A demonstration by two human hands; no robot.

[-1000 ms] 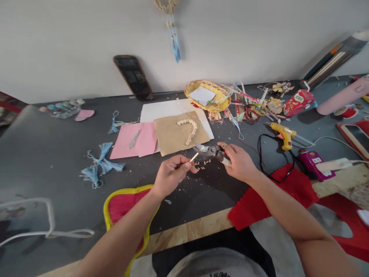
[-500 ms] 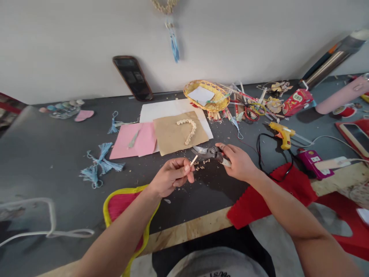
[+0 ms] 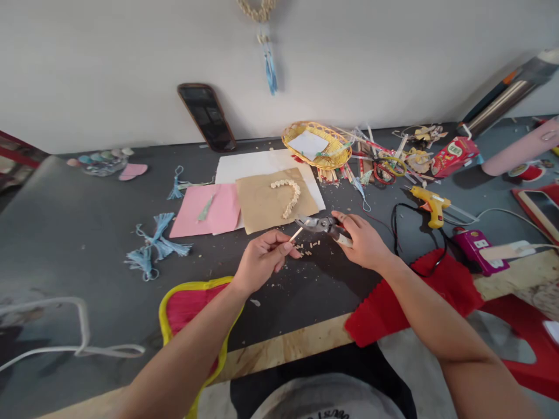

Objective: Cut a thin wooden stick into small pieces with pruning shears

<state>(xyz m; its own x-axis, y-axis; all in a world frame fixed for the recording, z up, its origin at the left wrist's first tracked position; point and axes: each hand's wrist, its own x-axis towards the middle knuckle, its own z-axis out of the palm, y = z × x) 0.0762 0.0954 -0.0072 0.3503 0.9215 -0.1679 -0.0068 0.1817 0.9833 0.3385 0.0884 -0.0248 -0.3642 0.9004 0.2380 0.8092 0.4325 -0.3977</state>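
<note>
The left hand [image 3: 265, 259] pinches a thin pale stick [image 3: 296, 234], its tip at the blades of the clippers [image 3: 322, 224], which the right hand [image 3: 363, 240] grips by the handles. Small cut pieces [image 3: 308, 248] lie below the clippers, and brown paper [image 3: 257, 203] with a curved string of beads [image 3: 297, 192] lies just beyond them.

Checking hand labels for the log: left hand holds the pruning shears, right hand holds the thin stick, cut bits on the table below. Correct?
Hands are swapped: the head view shows the right hand holding the pruning shears and the left hand the thin stick. The rest stands: cut bits lie on the table.
</note>
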